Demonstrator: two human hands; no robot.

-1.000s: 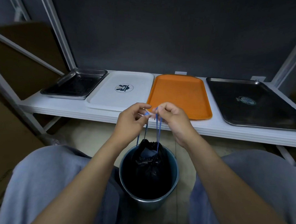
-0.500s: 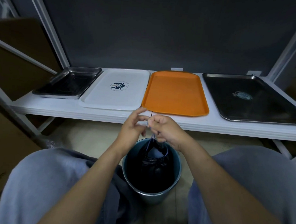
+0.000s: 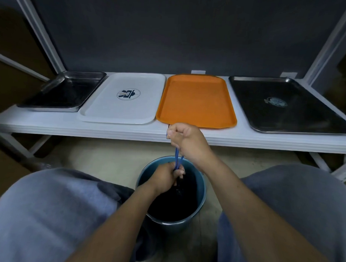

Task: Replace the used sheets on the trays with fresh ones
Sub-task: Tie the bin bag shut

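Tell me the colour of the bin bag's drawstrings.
Blue; the drawstrings show best in the head view.

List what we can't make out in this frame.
All head view.
What the bag holds: it is dark inside the bin, neck gripped by the left hand.
Ends of the drawstring: hidden inside the right hand.
Right corner of the dark tray: cut off by the frame edge.
Logo on the white tray: too small to read.

Right hand raised, fist clenched on the blue cords; left hand lower, fingers curled round the same cords; both forearms reach forward, converging.
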